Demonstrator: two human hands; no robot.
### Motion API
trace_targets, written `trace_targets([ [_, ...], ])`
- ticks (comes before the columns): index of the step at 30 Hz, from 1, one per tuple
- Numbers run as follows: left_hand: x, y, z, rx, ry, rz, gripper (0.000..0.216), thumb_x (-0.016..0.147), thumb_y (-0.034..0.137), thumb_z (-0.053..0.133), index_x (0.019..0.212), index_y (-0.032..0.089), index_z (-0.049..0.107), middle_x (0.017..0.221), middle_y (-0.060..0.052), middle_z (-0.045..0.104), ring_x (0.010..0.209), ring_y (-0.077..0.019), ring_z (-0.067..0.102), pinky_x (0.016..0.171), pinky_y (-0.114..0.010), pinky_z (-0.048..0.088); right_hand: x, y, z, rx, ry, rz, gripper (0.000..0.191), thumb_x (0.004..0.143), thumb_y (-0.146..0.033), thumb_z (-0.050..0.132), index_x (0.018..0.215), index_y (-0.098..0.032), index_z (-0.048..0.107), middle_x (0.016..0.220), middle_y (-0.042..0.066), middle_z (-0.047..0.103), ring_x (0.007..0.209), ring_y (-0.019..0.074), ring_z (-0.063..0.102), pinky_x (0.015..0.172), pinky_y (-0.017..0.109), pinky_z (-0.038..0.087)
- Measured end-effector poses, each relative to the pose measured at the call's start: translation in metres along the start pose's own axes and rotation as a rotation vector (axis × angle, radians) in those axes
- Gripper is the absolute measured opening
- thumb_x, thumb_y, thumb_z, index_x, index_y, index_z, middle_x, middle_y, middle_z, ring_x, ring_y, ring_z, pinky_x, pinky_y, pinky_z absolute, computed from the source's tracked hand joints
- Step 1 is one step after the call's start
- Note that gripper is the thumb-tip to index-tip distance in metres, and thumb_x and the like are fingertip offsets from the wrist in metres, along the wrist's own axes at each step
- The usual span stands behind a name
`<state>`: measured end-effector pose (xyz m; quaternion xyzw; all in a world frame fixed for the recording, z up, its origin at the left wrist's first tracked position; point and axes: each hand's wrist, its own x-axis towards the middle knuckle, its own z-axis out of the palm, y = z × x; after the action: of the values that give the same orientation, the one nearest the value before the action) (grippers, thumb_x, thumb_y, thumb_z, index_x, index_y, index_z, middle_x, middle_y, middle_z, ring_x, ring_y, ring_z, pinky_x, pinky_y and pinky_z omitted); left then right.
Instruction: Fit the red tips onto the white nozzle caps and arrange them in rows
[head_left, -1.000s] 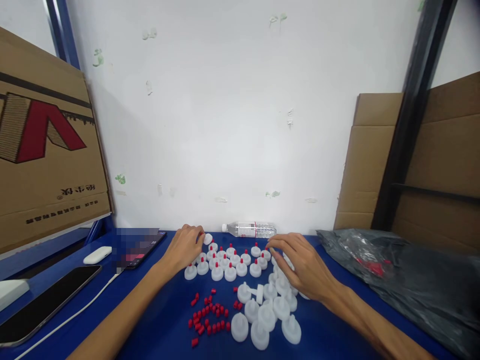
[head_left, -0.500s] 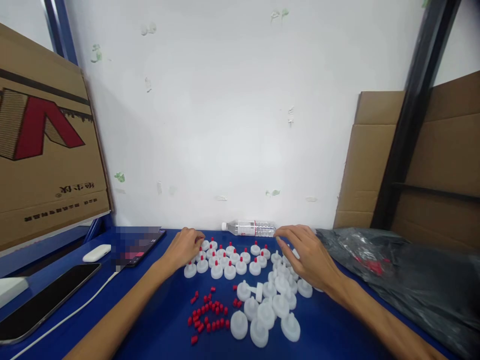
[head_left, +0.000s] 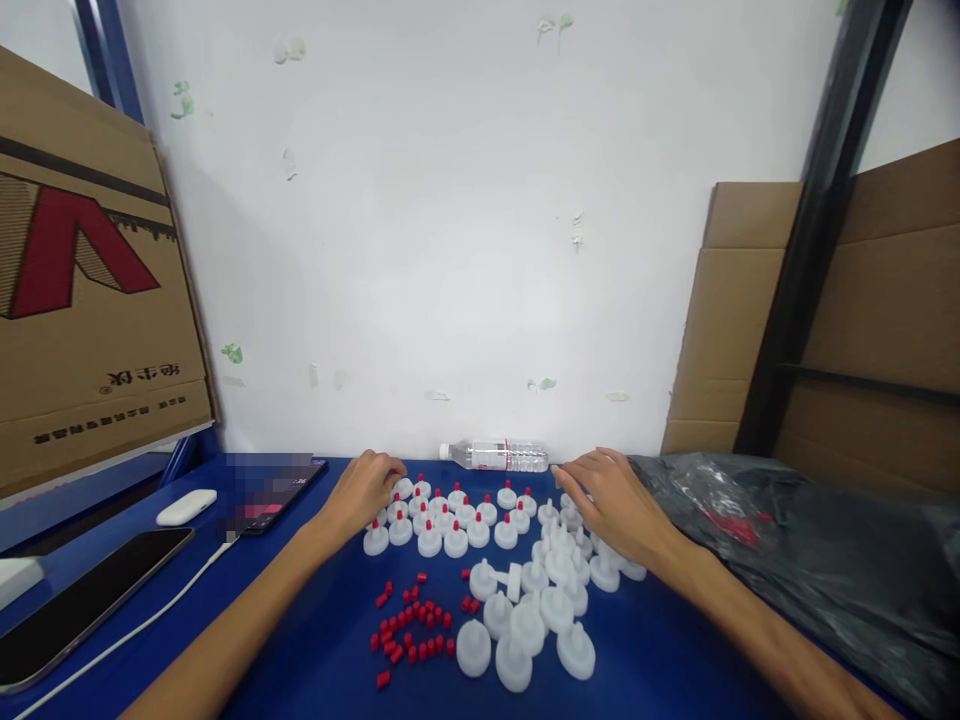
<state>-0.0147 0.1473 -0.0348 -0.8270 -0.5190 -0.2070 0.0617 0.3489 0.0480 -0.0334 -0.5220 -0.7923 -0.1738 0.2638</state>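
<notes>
At the back left, my left hand has its fingers curled together at the top of a white nozzle cap; its tip is hidden by the fingertips. Beside it stand several white nozzle caps with red tips, mostly upright. My right hand reaches over the back of a pile of bare white nozzle caps, fingers stretched out, thumb side toward the middle, with nothing visible in it. It hides some of the caps below. Small loose red tip covers lie scattered in front, left of the pile.
A clear plastic bottle lies against the wall. On the left are phones, a white cable, a white case and a cardboard box. Dark plastic sheeting covers the right side.
The view has shifted slightly, moving the scene a little left. My right hand's fingers are now closer together and lower over the pile. My left hand stays by the same cap.
</notes>
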Motion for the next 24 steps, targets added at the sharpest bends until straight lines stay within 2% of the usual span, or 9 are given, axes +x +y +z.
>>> trace_targets([
  [4, 0.002, -0.003, 0.0, 0.034, 0.018, 0.023, 0.026, 0.091, 0.016, 0.054, 0.1, 0.023, 0.078, 0.099, -0.01, 0.078, 0.102, -0.0291, 0.069, 0.086, -0.034, 0.049, -0.003, 0.004, 0.006, 0.05, -0.098, -0.033, 0.047, 0.109, -0.038, 0.031, 0.091, -0.022, 0.07, 0.092, 0.005, 0.074, 0.101, 0.0239, 0.067, 0.111, 0.055, 0.03],
  [9, 0.002, -0.002, 0.003, 0.056, 0.012, 0.061, 0.034, 0.094, 0.013, 0.05, 0.116, 0.022, 0.074, 0.097, -0.012, 0.078, 0.1, -0.0292, 0.068, 0.083, -0.035, 0.049, -0.009, 0.006, 0.014, 0.112, -0.212, -0.094, 0.05, 0.109, -0.044, 0.028, 0.105, -0.023, 0.073, 0.105, 0.006, 0.076, 0.114, 0.0256, 0.065, 0.111, 0.053, 0.034],
  [12, 0.001, 0.0, 0.002, 0.044, 0.022, 0.084, 0.032, 0.096, 0.016, 0.049, 0.116, 0.024, 0.073, 0.096, -0.009, 0.077, 0.095, -0.026, 0.07, 0.082, -0.032, 0.049, -0.011, 0.006, 0.017, 0.129, -0.238, -0.097, 0.053, 0.109, -0.045, 0.028, 0.099, -0.021, 0.074, 0.104, 0.008, 0.076, 0.113, 0.0271, 0.066, 0.111, 0.052, 0.035],
  [14, 0.0, 0.004, -0.002, 0.036, 0.046, 0.101, 0.031, 0.098, 0.02, 0.047, 0.115, 0.024, 0.073, 0.099, -0.009, 0.077, 0.099, -0.0263, 0.069, 0.083, -0.032, 0.049, -0.01, 0.005, 0.016, 0.139, -0.244, -0.095, 0.053, 0.109, -0.045, 0.029, 0.091, -0.021, 0.073, 0.099, 0.007, 0.077, 0.11, 0.0268, 0.067, 0.11, 0.051, 0.036],
  [17, -0.001, 0.015, -0.013, 0.028, 0.091, 0.136, 0.033, 0.101, 0.024, 0.041, 0.111, 0.02, 0.072, 0.102, -0.011, 0.076, 0.106, -0.029, 0.064, 0.09, -0.038, 0.046, -0.007, 0.002, 0.01, 0.15, -0.224, -0.089, 0.048, 0.109, -0.041, 0.031, 0.091, -0.023, 0.071, 0.096, 0.003, 0.077, 0.104, 0.0245, 0.069, 0.109, 0.049, 0.036],
  [20, -0.008, 0.036, -0.027, 0.014, 0.112, 0.185, 0.034, 0.102, 0.026, 0.038, 0.097, 0.017, 0.071, 0.092, -0.01, 0.074, 0.096, -0.0288, 0.063, 0.092, -0.043, 0.044, -0.004, -0.003, 0.001, 0.143, -0.159, -0.052, 0.037, 0.108, -0.04, 0.036, 0.102, -0.024, 0.069, 0.102, 0.003, 0.076, 0.101, 0.0239, 0.069, 0.109, 0.05, 0.035],
  [24, -0.027, 0.066, -0.037, -0.052, 0.002, 0.322, 0.025, 0.096, 0.026, 0.05, 0.082, 0.022, 0.07, 0.082, -0.004, 0.071, 0.082, -0.021, 0.064, 0.08, -0.032, 0.046, -0.003, -0.01, -0.006, 0.115, -0.013, -0.008, 0.021, 0.101, -0.04, 0.053, 0.103, -0.023, 0.065, 0.102, 0.006, 0.072, 0.097, 0.0261, 0.066, 0.093, 0.045, 0.047],
])
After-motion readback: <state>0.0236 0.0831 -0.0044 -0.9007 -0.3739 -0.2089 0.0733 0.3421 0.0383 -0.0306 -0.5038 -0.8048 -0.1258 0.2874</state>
